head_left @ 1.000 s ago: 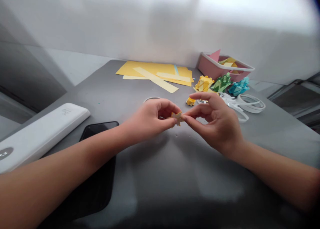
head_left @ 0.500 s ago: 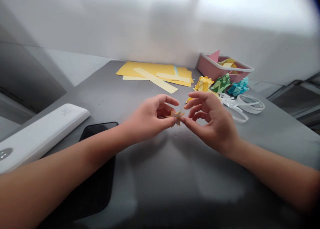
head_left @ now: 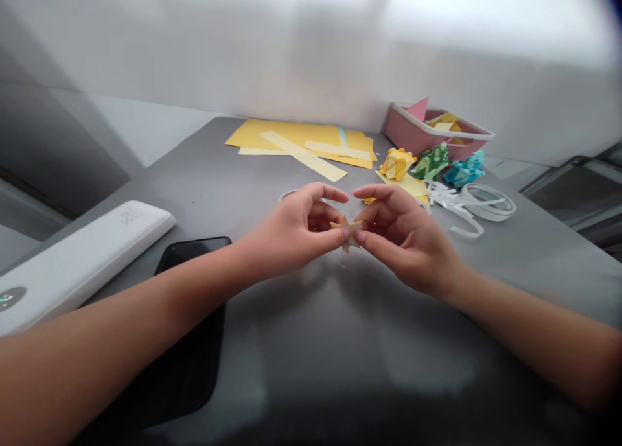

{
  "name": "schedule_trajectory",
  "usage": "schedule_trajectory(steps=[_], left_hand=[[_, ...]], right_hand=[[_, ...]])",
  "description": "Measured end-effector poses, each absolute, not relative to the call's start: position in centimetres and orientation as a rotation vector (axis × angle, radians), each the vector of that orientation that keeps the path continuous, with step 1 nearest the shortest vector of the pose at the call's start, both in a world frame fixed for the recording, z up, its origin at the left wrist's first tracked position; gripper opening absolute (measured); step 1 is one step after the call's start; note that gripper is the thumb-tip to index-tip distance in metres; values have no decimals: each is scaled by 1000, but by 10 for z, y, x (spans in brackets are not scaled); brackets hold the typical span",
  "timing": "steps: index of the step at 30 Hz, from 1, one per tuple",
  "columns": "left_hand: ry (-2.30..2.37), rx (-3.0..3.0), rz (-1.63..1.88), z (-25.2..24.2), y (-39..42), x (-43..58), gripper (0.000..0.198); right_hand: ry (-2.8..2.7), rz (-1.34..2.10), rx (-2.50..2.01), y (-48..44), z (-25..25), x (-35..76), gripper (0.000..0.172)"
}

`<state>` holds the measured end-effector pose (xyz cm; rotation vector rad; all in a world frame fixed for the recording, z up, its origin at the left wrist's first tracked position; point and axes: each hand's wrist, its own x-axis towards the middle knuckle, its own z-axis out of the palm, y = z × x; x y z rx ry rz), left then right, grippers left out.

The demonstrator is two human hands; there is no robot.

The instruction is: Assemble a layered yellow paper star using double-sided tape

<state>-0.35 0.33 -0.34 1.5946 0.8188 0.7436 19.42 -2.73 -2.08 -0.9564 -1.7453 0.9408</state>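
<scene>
A small yellow paper star (head_left: 346, 233) with pointed tips is held just above the grey table, between my two hands. My left hand (head_left: 306, 229) pinches its left side between thumb and fingers, the index finger arched above. From the right, my right hand (head_left: 408, 235) grips the star's other edge with thumb and fingertips. Behind my right hand stand folded paper pieces in yellow (head_left: 398, 164), green (head_left: 431, 161) and blue (head_left: 464, 168). A pale yellow paper sheet (head_left: 405, 184) lies partly hidden behind that hand.
Yellow paper sheets (head_left: 253, 135) with a pale strip (head_left: 304, 155) lie at the back. A pink basket (head_left: 413, 129) holds paper scraps. Double-sided tape (head_left: 505, 212) lies at right. On the left are a white power bank (head_left: 87, 264) and a black phone (head_left: 194, 368).
The star has turned so its face shows more towards me. My right hand's fingers have closed in on it and its index finger has lowered. The left hand has barely moved.
</scene>
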Motion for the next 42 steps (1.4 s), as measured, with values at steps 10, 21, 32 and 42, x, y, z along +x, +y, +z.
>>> schedule_trajectory(steps=[10,21,32,42], left_hand=[[896,1494,737,3,3,-4,38],[921,1473,725,0,5,-3,35],[847,1480,686,-4,6,-2,34],[917,1433,749,-2,8,-5,29]], right_hand=[[-1708,915,-1002,-27,-22,196,35],[-1729,772,-1055,-28,-19,198,29],[-1677,825,-1038,-28,-19,195,30],[-1630,853,-1080,-22,-23,199,28]])
